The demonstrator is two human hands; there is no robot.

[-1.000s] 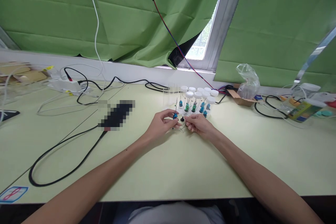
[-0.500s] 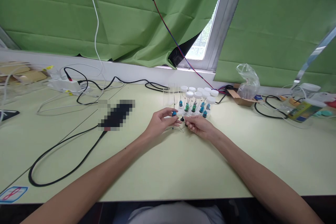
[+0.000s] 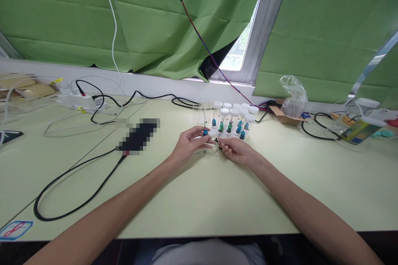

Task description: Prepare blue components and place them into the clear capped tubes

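Note:
My left hand [image 3: 190, 143] is closed, thumb and fingers around a small blue piece [image 3: 205, 132] with a thin upright stem. Facing it, my right hand [image 3: 235, 150] is pinched shut; what lies between its fingertips is mostly hidden, with a bit of something dark showing there. A small black piece [image 3: 216, 140] sits in the gap between both hands. Thin wires [image 3: 214, 154] lie on the table just below the fingertips. Right behind the hands stand several clear tubes with white caps [image 3: 224, 112], holding blue and green pieces [image 3: 229, 126].
Uncapped clear tubes [image 3: 197, 114] stand behind my left hand. A blurred-out black device [image 3: 138, 134] with a looped black cable [image 3: 62, 217] lies to the left. At the back right are a cardboard box [image 3: 287, 120] with a plastic bag and a yellow-labelled container [image 3: 362, 130].
The blue piece in my left hand has shifted slightly up and left. The black piece between the hands has moved a little. My right hand is nearly still.

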